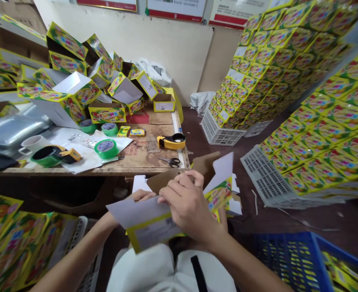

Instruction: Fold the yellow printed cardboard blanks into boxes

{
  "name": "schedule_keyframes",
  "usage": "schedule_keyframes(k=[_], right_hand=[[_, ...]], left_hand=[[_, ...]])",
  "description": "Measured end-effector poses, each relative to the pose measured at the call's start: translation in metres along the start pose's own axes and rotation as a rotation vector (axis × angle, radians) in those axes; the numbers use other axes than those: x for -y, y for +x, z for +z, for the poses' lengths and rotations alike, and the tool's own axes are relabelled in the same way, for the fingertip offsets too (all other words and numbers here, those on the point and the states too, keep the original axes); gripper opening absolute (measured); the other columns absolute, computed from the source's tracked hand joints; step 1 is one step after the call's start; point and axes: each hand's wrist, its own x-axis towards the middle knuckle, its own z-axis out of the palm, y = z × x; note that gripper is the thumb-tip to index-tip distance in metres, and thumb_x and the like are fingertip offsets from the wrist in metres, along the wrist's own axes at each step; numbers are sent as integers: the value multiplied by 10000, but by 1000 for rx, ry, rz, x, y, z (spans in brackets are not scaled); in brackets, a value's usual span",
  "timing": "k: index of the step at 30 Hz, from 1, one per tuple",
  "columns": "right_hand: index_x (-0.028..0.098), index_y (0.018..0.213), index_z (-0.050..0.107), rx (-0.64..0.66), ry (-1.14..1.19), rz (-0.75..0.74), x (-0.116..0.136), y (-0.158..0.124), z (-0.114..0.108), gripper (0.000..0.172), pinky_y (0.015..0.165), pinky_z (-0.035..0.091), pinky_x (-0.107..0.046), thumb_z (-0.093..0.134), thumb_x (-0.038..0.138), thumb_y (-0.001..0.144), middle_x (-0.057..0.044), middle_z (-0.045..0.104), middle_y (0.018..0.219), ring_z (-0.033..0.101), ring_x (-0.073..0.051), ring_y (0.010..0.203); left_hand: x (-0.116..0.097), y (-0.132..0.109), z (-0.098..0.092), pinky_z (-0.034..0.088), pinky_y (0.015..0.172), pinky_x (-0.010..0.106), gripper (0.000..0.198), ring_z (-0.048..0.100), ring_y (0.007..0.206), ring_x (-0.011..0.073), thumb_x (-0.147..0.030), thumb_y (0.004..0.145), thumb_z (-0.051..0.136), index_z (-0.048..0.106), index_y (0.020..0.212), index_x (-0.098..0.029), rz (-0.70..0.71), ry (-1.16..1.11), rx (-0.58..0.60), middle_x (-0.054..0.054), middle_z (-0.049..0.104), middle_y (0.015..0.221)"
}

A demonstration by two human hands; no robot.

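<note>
Both forearms [247,259] angle inward; the right grip [187,198] curls with bent fingers [179,185], beside the partly hidden left grip [141,195].

Wall [181,52]: pale, posters [175,9] with red lower bands above
Floor [204,151]: dark brown, pale strips [254,202] on it
Tabletop [118,172]: wooden-edged, partly cardboard-covered

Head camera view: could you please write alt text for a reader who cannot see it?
A person's left hand and right hand are on an open, printed carton above the lap. Beyond it, a worktable bears loose boxes, green tape rolls and scissors; at right, stacked boxes rise from white crates.
</note>
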Motion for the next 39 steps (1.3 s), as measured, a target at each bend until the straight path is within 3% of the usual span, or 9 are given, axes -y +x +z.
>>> schedule_keyframes(k=[5,9,12,15,22,25,28,34,39], right_hand=[[185,678,521,92,-60,177,-12,-27,17,256,808,252,-361,429,186,917,-5,585,653,434,-166,719],[179,704,592,340,-171,335,-27,-44,56,202,837,278,-393,487,147,874,-48,643,663,498,-208,768],[188,748,639,400,-196,341,-29,-44,69,184,947,263,-443,507,178,876,-61,656,726,528,-230,847],[183,751,651,329,-183,328,-33,-40,60,193,1020,257,-449,517,223,884,-65,638,797,543,-219,873],[205,1291,472,-335,-256,501,-60,-72,19,405,1065,262,-520,511,293,898,-119,518,1277,454,-271,1203],[197,1470,161,-166,-35,484,-46,-97,34,715,1018,377,-497,523,381,882,-155,381,1424,368,-303,1303],[204,1473,174,156,253,401,-30,-111,56,722,918,476,-460,520,418,878,-148,519,1312,513,-295,1177],[220,1239,550,-450,225,678,-66,-81,34,373,968,406,-443,349,362,958,-103,604,1152,538,-237,1095],[251,957,696,-50,424,639,-96,-61,17,502,971,386,-422,266,509,958,-57,633,1106,541,-227,1101]], left_hand=[[-1,-3,5,253,423,200,376,368,465,87,-411,791,569,451,526,-171,15,126,-219,-49,410,464],[17,-19,23,467,691,246,268,593,832,182,-359,910,410,586,876,-161,159,247,-468,49,630,847],[30,-22,36,309,1087,370,516,339,1342,247,-299,911,446,328,1399,-179,416,405,-253,119,376,1441],[40,-17,35,148,1153,456,682,148,1421,239,-240,923,429,46,1487,-229,476,505,-140,91,150,1548],[46,-15,24,171,1141,493,720,121,1424,239,-52,878,318,-5,1487,-260,527,689,-86,81,161,1547],[35,-15,34,183,1140,472,744,151,1420,218,0,848,275,-16,1486,-250,613,863,116,86,192,1538],[20,-14,49,182,1140,465,707,125,1423,251,-190,896,431,47,1489,-211,667,965,235,100,164,1541],[13,-13,62,0,1128,569,516,146,1418,276,-329,914,466,340,1414,-309,782,1017,354,43,238,1523],[23,-9,57,143,1138,541,382,312,1368,240,-219,913,441,521,1284,-263,698,846,285,57,430,1430]])
